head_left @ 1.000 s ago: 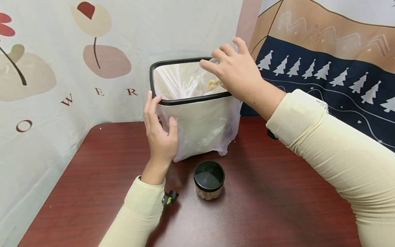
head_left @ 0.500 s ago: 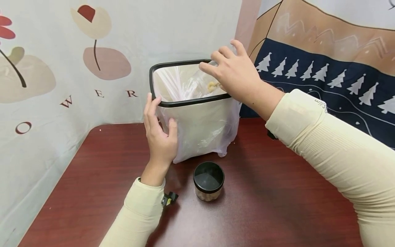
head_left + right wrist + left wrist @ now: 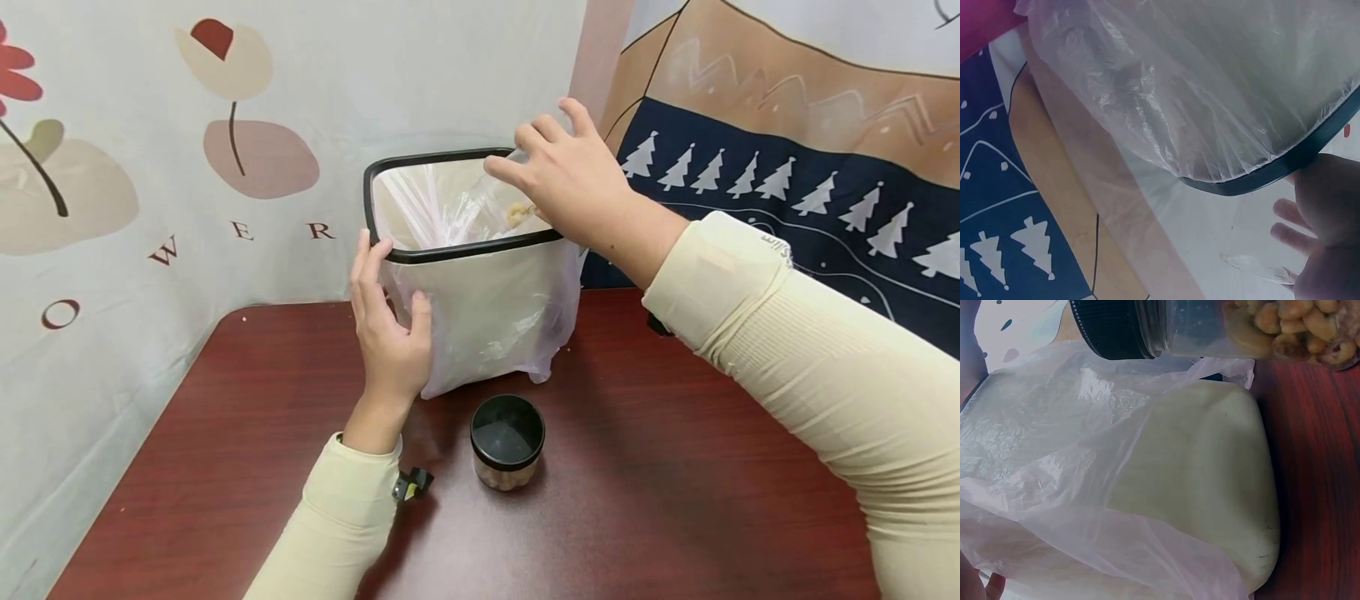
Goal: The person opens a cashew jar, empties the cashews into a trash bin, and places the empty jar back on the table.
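In the head view a cream bin (image 3: 480, 304) with a black rim stands on the table, lined with a thin lilac plastic bag (image 3: 558, 325). My left hand (image 3: 390, 333) rests against its near left corner, fingers mostly straight, fingertips at the rim. Over the right side of the opening my right hand (image 3: 573, 179) holds a clear plastic piece (image 3: 1257, 269), largely hidden by the fingers; its exact kind cannot be told. A small curled yellow thing (image 3: 517, 214) shows below that hand. In front of the bin stands a jar (image 3: 507, 442) with a black lid, nuts (image 3: 1300, 325) inside.
The dark red wooden table (image 3: 247, 433) reaches back to a printed cloth (image 3: 300, 100) hanging behind the bin. At the right hangs a navy cloth with white trees (image 3: 750, 179). Folded white plastic strips (image 3: 412, 200) lie inside the bin.
The head view has tilted up slightly, so everything sits a little lower. Both hands, the bin and the jar keep nearly the same places.
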`<move>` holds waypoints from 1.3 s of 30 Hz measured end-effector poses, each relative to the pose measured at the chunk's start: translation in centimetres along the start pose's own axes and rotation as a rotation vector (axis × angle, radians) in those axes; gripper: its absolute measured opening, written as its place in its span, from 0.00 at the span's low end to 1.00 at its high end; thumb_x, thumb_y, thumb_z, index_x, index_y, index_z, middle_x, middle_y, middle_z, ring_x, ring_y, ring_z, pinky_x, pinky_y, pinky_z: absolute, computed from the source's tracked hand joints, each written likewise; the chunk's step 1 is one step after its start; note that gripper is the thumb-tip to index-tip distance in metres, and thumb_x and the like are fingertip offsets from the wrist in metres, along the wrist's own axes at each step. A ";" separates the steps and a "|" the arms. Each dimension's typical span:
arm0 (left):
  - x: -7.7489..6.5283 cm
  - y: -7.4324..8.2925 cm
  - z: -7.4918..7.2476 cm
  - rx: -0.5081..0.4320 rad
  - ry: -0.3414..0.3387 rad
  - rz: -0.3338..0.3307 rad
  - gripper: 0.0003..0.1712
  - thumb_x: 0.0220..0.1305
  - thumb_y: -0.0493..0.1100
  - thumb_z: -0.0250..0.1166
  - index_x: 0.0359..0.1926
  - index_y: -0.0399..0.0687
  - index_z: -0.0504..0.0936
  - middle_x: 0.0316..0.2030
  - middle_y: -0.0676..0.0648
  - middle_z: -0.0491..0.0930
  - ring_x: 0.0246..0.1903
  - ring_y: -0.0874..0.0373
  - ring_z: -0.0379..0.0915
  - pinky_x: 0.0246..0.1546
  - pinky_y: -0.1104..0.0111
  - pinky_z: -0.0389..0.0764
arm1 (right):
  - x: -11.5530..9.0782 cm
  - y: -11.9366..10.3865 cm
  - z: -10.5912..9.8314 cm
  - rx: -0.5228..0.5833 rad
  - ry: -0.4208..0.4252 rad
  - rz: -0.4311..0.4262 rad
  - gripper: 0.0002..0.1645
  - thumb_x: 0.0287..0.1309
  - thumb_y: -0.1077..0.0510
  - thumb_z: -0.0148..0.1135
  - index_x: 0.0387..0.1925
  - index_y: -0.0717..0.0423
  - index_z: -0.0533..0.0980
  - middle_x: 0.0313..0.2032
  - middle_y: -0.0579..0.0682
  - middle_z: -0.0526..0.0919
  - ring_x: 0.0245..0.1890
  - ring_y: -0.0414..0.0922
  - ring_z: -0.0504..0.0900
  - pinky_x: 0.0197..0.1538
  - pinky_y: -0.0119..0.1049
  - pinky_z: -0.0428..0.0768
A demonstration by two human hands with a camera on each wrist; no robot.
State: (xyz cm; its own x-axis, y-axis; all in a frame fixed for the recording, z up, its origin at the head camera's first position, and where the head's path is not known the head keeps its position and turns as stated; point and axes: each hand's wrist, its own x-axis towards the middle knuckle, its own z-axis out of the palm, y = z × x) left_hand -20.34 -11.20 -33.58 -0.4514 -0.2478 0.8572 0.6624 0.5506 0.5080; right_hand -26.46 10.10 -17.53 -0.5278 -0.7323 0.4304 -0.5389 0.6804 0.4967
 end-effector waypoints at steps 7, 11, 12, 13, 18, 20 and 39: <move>-0.1 0.2 0.0 -0.005 -0.002 -0.006 0.34 0.59 0.36 0.53 0.69 0.45 0.65 0.75 0.41 0.58 0.76 0.54 0.52 0.72 0.54 0.60 | 0.3 0.1 -0.5 -0.030 -0.024 -0.001 0.26 0.63 0.71 0.54 0.60 0.47 0.71 0.50 0.61 0.77 0.58 0.59 0.71 0.71 0.63 0.57; 0.0 0.3 0.0 -0.005 -0.007 -0.004 0.34 0.60 0.36 0.53 0.69 0.45 0.65 0.75 0.42 0.57 0.76 0.54 0.51 0.72 0.53 0.60 | 0.4 0.2 -0.9 -0.069 -0.063 -0.006 0.30 0.63 0.73 0.53 0.63 0.46 0.70 0.53 0.62 0.76 0.61 0.59 0.70 0.72 0.63 0.56; 0.0 0.3 0.0 -0.005 -0.009 -0.004 0.34 0.60 0.37 0.53 0.69 0.45 0.65 0.76 0.43 0.57 0.76 0.54 0.51 0.72 0.53 0.60 | 0.4 0.2 -1.0 -0.079 -0.069 -0.010 0.31 0.63 0.74 0.53 0.63 0.46 0.70 0.53 0.62 0.76 0.61 0.59 0.70 0.72 0.63 0.55; 0.0 0.3 0.0 -0.005 -0.010 -0.005 0.34 0.60 0.37 0.53 0.69 0.45 0.65 0.76 0.43 0.57 0.76 0.54 0.51 0.72 0.53 0.59 | 0.4 0.2 -1.1 -0.088 -0.074 -0.016 0.32 0.62 0.74 0.54 0.64 0.46 0.70 0.54 0.62 0.76 0.61 0.59 0.69 0.73 0.63 0.55; 0.1 0.3 0.0 -0.006 -0.014 -0.008 0.34 0.60 0.37 0.53 0.69 0.46 0.65 0.75 0.41 0.57 0.76 0.54 0.51 0.73 0.53 0.58 | 0.5 0.2 -1.5 -0.107 -0.093 -0.025 0.35 0.60 0.74 0.57 0.65 0.44 0.70 0.56 0.62 0.75 0.63 0.58 0.68 0.74 0.63 0.52; 0.1 0.3 0.0 -0.006 -0.012 -0.009 0.34 0.60 0.37 0.53 0.69 0.46 0.65 0.75 0.41 0.57 0.76 0.54 0.51 0.73 0.53 0.58 | 0.6 0.2 -1.7 -0.110 -0.106 -0.022 0.35 0.60 0.73 0.57 0.65 0.44 0.70 0.56 0.62 0.75 0.63 0.58 0.68 0.75 0.63 0.50; 0.0 -0.1 -0.2 -0.020 -0.007 -0.010 0.33 0.60 0.35 0.54 0.69 0.46 0.65 0.76 0.44 0.57 0.76 0.55 0.51 0.71 0.53 0.61 | 1.5 0.3 -2.7 -0.244 -0.194 -0.130 0.40 0.53 0.73 0.65 0.65 0.45 0.68 0.55 0.63 0.74 0.59 0.60 0.68 0.73 0.63 0.52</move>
State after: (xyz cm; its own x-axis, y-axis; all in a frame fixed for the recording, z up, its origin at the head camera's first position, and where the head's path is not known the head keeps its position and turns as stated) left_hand -20.33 -11.40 -33.66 -0.4622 -0.2481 0.8514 0.6695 0.5320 0.5184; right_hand -25.62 9.11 -14.71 -0.5925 -0.7772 0.2121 -0.4490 0.5372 0.7140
